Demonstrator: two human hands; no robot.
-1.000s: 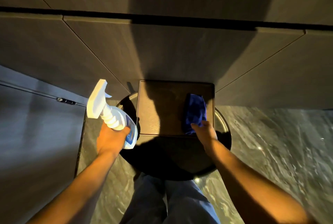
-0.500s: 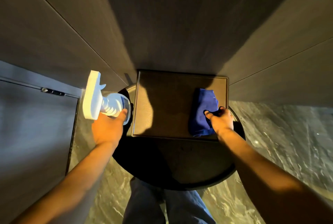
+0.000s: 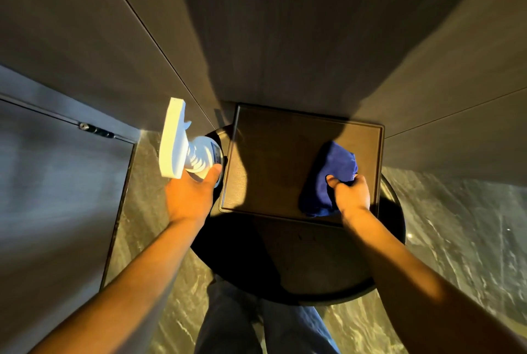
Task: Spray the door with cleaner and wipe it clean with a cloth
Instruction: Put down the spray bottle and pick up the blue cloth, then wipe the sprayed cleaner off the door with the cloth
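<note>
1. Fingers of your right hand (image 3: 352, 192) are closed on the blue cloth (image 3: 330, 179), thumb tucked into a fold, while most of the cloth lies on the brown tray (image 3: 271, 159). Gather the loose part into your palm before you lift, so no corner trails.
2. Your left hand (image 3: 189, 197) is wrapped round the body of the white spray bottle (image 3: 185, 148), nozzle head uppermost and pointing left. No finger shows on the trigger, so shift your grip up until your index finger reaches it.
3. Both things sit at the near edge of the tray, which rests on a round black stool or small bench (image 3: 313, 268) just in front of your legs (image 3: 256, 331). Lift straight up from it; the tray looks free to slide, so don't drag the cloth across it.
4. Farther off, on the left, a grey panel with a small metal hinge (image 3: 95, 129) looks like the door (image 3: 57, 182) you're to clean, though I judge this only from the hinge. Turn toward it before you squeeze.
5. Beyond the tray stand the brown wall panels (image 3: 285, 40), partly in your shadow. Keep the nozzle off them, spray the door lightly from the top, and bring the cloth across in overlapping strokes, working downward so that drips get caught.
</note>
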